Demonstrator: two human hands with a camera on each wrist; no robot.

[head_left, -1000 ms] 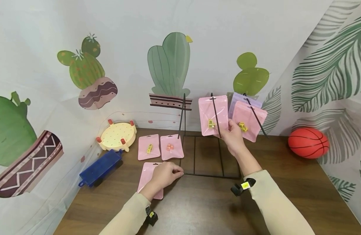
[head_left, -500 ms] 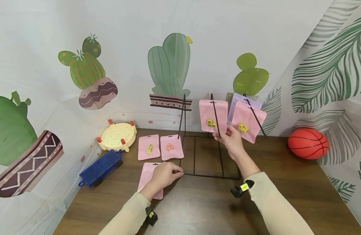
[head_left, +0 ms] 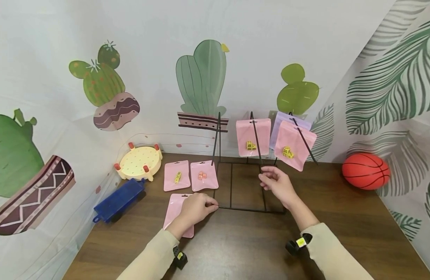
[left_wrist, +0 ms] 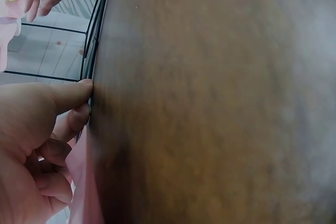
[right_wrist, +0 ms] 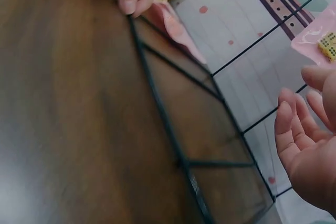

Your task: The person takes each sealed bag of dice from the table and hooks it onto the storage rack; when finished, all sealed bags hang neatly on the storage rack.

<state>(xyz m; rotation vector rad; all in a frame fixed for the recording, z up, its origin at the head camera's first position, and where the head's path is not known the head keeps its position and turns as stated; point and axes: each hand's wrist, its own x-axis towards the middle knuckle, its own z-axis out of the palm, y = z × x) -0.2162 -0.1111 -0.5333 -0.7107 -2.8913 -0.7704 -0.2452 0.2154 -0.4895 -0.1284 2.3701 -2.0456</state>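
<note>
A black wire display rack (head_left: 251, 210) with three slanted hooks stands on the table. My left hand (head_left: 195, 210) pinches the front left corner of its base between thumb and forefinger, as the left wrist view shows. From the middle hook hangs a pink zip bag (head_left: 243, 134) with yellow dice. The right hook carries a pink zip bag (head_left: 300, 137) with yellow dice, in front of a purple bag (head_left: 282, 118). My right hand (head_left: 278, 186), holding nothing, is just below the middle hook's tip, fingers loosely bent. Another pink bag (head_left: 173, 208) lies partly hidden under my left hand.
Two pink bags, one with yellow dice (head_left: 178, 177) and one with orange dice (head_left: 202, 175), lie left of the rack. Farther left are a yellow pegged stool-like toy (head_left: 139, 161) and a blue tray (head_left: 119, 199). A red ball (head_left: 366, 171) sits at the right by the wall.
My right hand has let go of the pink bag on the middle hook and drawn back down toward me. The bag now hangs by itself. My left hand has stayed on the rack's corner.
</note>
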